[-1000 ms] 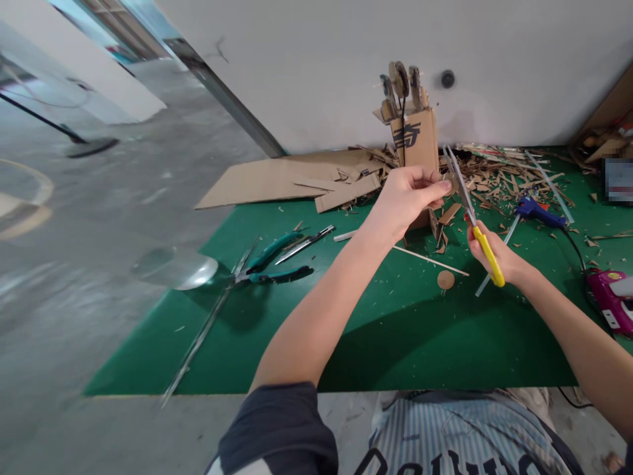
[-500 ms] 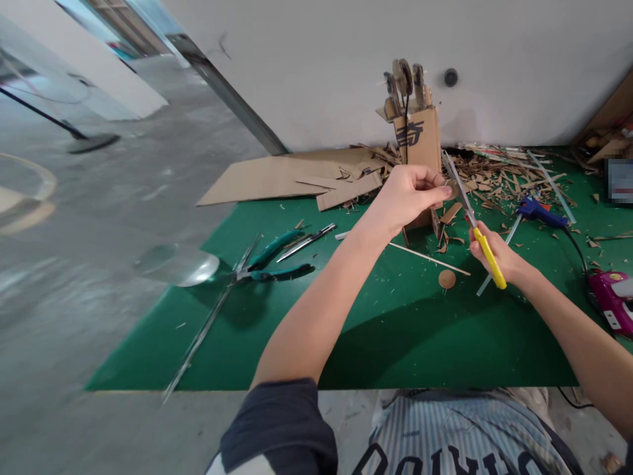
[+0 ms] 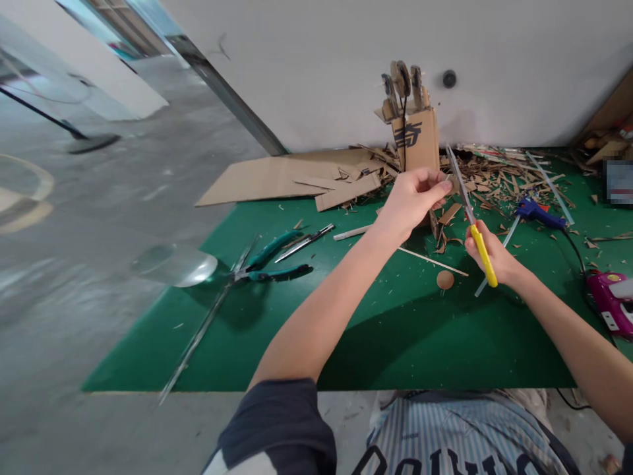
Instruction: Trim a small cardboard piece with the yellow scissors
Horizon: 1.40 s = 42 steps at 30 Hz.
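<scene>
My left hand [image 3: 420,191] pinches a small piece of cardboard [image 3: 453,186], mostly hidden by the fingers. Beside it, the blades of yellow-handled scissors [image 3: 481,249] point up and away, touching or very close to the piece. My right hand [image 3: 494,254] is wrapped round the scissors' handles. Below the hands a small cardboard disc [image 3: 445,280] lies on the green table [image 3: 395,336], near a thin wooden stick [image 3: 432,258]. Behind my left hand stands a cardboard structure [image 3: 420,135] with round cardboard pieces on top.
Cardboard scraps [image 3: 494,178] pile along the wall. A blue glue gun [image 3: 539,212] and a magenta device [image 3: 610,300] are at the right. Teal-handled pliers [image 3: 270,260], a silver pen-like tool [image 3: 305,243] and flat cardboard [image 3: 277,177] lie left.
Both hands have dropped slightly. The scissors have turned a little more upright beside the cardboard piece, and the view has shifted slightly.
</scene>
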Each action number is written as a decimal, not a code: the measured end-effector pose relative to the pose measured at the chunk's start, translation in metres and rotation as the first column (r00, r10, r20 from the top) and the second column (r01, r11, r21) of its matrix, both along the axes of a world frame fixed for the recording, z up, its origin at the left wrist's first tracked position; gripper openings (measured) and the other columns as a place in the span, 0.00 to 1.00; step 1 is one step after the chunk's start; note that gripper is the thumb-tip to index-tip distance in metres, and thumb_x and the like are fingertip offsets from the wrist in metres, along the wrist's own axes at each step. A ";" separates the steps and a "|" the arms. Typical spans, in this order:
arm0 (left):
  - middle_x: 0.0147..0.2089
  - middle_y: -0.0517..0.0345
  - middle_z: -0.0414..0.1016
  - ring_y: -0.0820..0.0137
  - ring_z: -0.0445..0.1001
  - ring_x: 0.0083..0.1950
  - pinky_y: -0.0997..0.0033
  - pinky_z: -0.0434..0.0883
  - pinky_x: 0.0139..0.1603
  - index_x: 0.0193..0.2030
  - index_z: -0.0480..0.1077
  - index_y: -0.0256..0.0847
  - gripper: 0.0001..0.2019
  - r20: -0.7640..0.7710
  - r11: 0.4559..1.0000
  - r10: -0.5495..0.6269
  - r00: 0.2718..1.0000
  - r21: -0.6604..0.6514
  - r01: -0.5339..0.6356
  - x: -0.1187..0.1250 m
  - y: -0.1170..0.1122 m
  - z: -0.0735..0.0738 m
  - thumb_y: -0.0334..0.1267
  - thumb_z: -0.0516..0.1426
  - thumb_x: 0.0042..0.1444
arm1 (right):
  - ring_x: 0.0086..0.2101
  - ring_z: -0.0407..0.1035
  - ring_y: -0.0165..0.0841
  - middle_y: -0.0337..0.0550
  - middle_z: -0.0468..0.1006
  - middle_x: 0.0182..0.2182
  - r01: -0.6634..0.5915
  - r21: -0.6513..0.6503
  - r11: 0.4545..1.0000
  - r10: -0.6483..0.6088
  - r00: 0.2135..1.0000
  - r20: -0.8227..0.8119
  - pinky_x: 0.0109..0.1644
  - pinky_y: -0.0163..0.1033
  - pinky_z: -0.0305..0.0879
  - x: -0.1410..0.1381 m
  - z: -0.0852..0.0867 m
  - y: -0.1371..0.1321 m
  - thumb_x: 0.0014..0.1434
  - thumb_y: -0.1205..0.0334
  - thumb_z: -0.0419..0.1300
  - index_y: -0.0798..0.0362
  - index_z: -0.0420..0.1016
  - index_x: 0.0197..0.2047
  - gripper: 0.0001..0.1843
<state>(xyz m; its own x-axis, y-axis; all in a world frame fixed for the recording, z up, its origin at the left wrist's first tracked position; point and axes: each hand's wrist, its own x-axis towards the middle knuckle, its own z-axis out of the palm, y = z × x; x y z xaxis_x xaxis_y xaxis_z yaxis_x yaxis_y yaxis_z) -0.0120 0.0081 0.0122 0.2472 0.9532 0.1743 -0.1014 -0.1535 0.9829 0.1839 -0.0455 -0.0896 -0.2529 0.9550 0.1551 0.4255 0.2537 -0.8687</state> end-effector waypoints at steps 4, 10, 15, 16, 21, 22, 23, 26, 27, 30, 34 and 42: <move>0.25 0.63 0.70 0.80 0.65 0.26 0.76 0.64 0.30 0.30 0.74 0.37 0.06 -0.153 0.999 -0.026 0.988 0.029 0.030 -0.007 0.000 0.008 0.29 0.64 0.57 | 0.28 0.56 0.30 0.34 0.61 0.30 -0.039 -0.040 0.998 0.039 0.999 0.000 0.33 0.41 0.57 -0.002 0.013 -0.004 0.62 0.29 0.53 0.47 0.55 0.41 0.29; 0.27 0.61 0.72 0.78 0.67 0.27 0.74 0.64 0.31 0.31 0.76 0.37 0.03 -0.337 0.997 0.009 0.942 0.080 0.019 -0.014 -0.005 0.018 0.30 0.65 0.56 | 0.27 0.56 0.31 0.34 0.62 0.28 -0.048 -0.016 0.999 0.049 0.997 0.062 0.33 0.42 0.55 0.000 0.016 -0.003 0.62 0.31 0.53 0.47 0.56 0.40 0.27; 0.29 0.60 0.73 0.77 0.68 0.30 0.73 0.65 0.33 0.31 0.76 0.36 0.03 -0.391 0.991 0.008 0.921 0.127 0.046 -0.019 -0.004 0.021 0.29 0.65 0.54 | 0.27 0.58 0.33 0.36 0.66 0.28 -0.039 -0.019 0.999 0.042 0.985 0.167 0.33 0.43 0.55 0.001 0.019 -0.003 0.61 0.31 0.52 0.46 0.55 0.38 0.26; 0.29 0.60 0.74 0.76 0.69 0.30 0.73 0.66 0.34 0.31 0.76 0.36 0.03 -0.395 0.991 0.005 0.919 0.127 0.050 -0.020 -0.004 0.021 0.29 0.64 0.54 | 0.27 0.59 0.33 0.36 0.66 0.28 -0.032 -0.025 0.999 0.036 0.984 0.175 0.33 0.43 0.55 0.001 0.020 -0.003 0.61 0.31 0.52 0.46 0.54 0.38 0.26; 0.30 0.60 0.74 0.76 0.69 0.31 0.73 0.66 0.35 0.32 0.75 0.37 0.02 -0.402 0.991 0.006 0.916 0.127 0.050 -0.019 -0.004 0.021 0.30 0.64 0.54 | 0.27 0.59 0.34 0.36 0.65 0.27 -0.008 -0.024 1.000 0.013 0.981 0.196 0.34 0.44 0.56 0.001 0.019 -0.002 0.61 0.34 0.53 0.46 0.53 0.37 0.24; 0.30 0.60 0.73 0.76 0.69 0.31 0.73 0.67 0.35 0.32 0.75 0.37 0.02 -0.404 0.991 0.003 0.915 0.124 0.052 -0.019 -0.005 0.021 0.30 0.64 0.55 | 0.27 0.59 0.34 0.36 0.65 0.27 -0.009 -0.021 1.000 0.013 0.980 0.201 0.34 0.44 0.57 0.001 0.019 -0.002 0.61 0.35 0.53 0.46 0.54 0.37 0.24; 0.30 0.60 0.73 0.76 0.69 0.31 0.73 0.67 0.35 0.32 0.75 0.37 0.02 -0.405 0.991 -0.001 0.914 0.120 0.054 -0.019 -0.005 0.022 0.30 0.64 0.55 | 0.27 0.60 0.34 0.36 0.66 0.27 -0.010 -0.019 1.000 0.014 0.979 0.203 0.34 0.44 0.57 0.001 0.018 -0.001 0.61 0.35 0.53 0.46 0.54 0.37 0.23; 0.29 0.60 0.73 0.76 0.69 0.30 0.72 0.67 0.35 0.32 0.75 0.37 0.03 -0.398 0.993 -0.004 0.917 0.107 0.051 -0.020 -0.006 0.023 0.30 0.64 0.54 | 0.27 0.59 0.33 0.37 0.66 0.27 -0.018 -0.007 1.000 0.019 0.979 0.202 0.34 0.43 0.56 0.003 0.017 0.000 0.61 0.35 0.53 0.46 0.55 0.37 0.23; 0.29 0.60 0.73 0.76 0.69 0.30 0.72 0.68 0.35 0.31 0.75 0.37 0.03 -0.395 0.993 -0.003 0.919 0.104 0.048 -0.021 -0.006 0.024 0.30 0.65 0.54 | 0.27 0.59 0.33 0.36 0.66 0.27 -0.025 0.000 1.000 0.025 0.980 0.198 0.34 0.43 0.56 0.003 0.016 0.000 0.62 0.35 0.53 0.47 0.55 0.37 0.23; 0.27 0.59 0.72 0.75 0.69 0.30 0.72 0.68 0.35 0.28 0.74 0.37 0.06 -0.385 0.994 0.003 0.923 0.101 0.039 -0.023 -0.007 0.027 0.29 0.67 0.52 | 0.26 0.58 0.32 0.35 0.66 0.25 -0.040 0.019 0.999 0.036 0.984 0.174 0.32 0.41 0.53 0.005 0.012 0.002 0.63 0.34 0.52 0.47 0.56 0.36 0.24; 0.28 0.57 0.74 0.73 0.71 0.31 0.72 0.68 0.34 0.28 0.74 0.38 0.06 -0.359 0.995 -0.011 0.933 0.093 0.047 -0.025 -0.005 0.025 0.29 0.68 0.51 | 0.26 0.57 0.31 0.34 0.65 0.25 -0.019 0.022 1.000 0.016 0.992 0.128 0.32 0.40 0.52 0.005 0.003 0.005 0.63 0.33 0.55 0.47 0.57 0.36 0.25; 0.34 0.59 0.73 0.71 0.77 0.35 0.72 0.72 0.38 0.48 0.74 0.43 0.11 -0.222 0.999 0.025 0.975 0.038 -0.017 -0.020 -0.008 0.024 0.28 0.62 0.59 | 0.26 0.55 0.29 0.33 0.61 0.28 0.021 -0.030 0.999 -0.023 0.997 -0.069 0.31 0.40 0.54 0.001 0.000 0.005 0.61 0.28 0.55 0.47 0.58 0.38 0.29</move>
